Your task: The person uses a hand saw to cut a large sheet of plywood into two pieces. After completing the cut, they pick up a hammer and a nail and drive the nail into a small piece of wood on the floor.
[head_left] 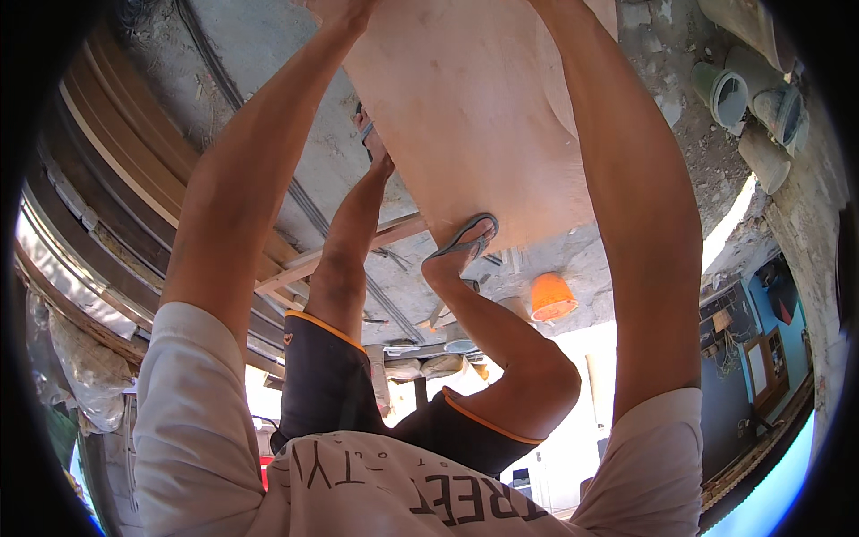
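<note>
A large light-brown plywood sheet (474, 116) runs from the top edge down the middle of the view. Both my arms stretch out over it. Only the heel of my left hand (344, 9) shows, at the sheet's far left edge; its fingers are cut off by the frame. My right forearm (626, 170) leaves the top edge above the sheet's right side, with the hand outside the view. One of my sandalled feet (467, 237) rests at the sheet's near corner. The other foot (374, 143) stands on the floor beside its left edge.
A wooden strip (358, 246) lies across the floor near the sheet's corner. Long timber boards (125, 134) line the left. An orange bucket (552, 297) sits near the sheet's near edge. Several dusty buckets (721, 94) lie at the far right along the wall.
</note>
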`<action>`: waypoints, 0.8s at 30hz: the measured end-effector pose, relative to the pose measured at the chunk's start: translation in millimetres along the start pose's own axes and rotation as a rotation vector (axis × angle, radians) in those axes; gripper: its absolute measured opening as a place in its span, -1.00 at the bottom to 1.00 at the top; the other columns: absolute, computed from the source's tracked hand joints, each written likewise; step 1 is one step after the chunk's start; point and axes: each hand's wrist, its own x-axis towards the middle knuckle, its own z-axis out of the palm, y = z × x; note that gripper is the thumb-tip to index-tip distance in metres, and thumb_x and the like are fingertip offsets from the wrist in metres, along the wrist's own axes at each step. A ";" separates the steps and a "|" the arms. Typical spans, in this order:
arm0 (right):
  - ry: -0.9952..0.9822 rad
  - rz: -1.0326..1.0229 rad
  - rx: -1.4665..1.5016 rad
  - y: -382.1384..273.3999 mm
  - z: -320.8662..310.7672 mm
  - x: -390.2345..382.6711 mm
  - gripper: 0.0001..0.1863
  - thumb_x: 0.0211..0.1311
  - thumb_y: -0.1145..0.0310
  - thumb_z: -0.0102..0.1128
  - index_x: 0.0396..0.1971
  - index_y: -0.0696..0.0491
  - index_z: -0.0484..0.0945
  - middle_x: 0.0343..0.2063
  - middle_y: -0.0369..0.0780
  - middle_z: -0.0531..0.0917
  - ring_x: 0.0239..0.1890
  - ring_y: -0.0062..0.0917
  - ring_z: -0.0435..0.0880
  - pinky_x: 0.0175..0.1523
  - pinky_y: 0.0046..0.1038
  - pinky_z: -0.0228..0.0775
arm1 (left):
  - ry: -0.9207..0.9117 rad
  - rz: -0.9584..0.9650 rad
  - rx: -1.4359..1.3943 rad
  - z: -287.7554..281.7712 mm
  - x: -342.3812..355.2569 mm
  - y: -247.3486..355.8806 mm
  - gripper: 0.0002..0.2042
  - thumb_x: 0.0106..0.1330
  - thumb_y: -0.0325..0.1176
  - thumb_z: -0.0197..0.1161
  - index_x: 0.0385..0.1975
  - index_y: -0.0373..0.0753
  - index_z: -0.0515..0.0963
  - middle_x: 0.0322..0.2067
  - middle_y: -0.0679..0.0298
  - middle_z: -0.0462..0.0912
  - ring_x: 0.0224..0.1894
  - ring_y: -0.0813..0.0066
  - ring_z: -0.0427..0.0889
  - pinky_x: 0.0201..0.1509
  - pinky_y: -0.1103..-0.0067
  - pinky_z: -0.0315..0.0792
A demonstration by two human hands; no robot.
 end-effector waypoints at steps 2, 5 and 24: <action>-0.005 0.015 -0.070 -0.8 0.5 0.5 -0.61 0.26 0.18 0.30 -0.16 0.24 0.72 -0.30 0.16 0.77 -0.10 0.02 0.81 -0.08 -0.09 0.59 | 0.008 0.010 0.020 -2.1 -10.0 -5.5 -0.05 0.23 0.07 0.52 0.44 -0.51 0.27 0.28 -0.12 0.53 0.27 0.02 0.57 0.26 0.11 0.54; -0.015 0.026 -0.102 -5.1 -4.3 4.3 -0.60 0.24 0.17 0.32 -0.18 0.25 0.72 -0.30 0.17 0.77 -0.10 0.03 0.80 -0.08 -0.07 0.59 | 0.019 0.032 0.037 -0.5 -15.8 -10.8 -0.06 0.21 0.04 0.55 0.42 -0.51 0.30 0.25 -0.11 0.55 0.25 0.06 0.59 0.24 0.13 0.56; -0.001 0.183 -0.032 -1.5 -32.8 11.1 -0.55 0.26 0.14 0.37 -0.11 0.28 0.71 -0.32 0.06 0.80 -0.18 -0.14 0.84 -0.15 -0.17 0.59 | -0.047 0.148 0.234 40.6 -54.1 10.1 -0.23 0.25 -0.02 0.57 0.24 -0.57 0.50 0.05 -0.03 0.72 0.03 0.16 0.73 0.16 0.22 0.61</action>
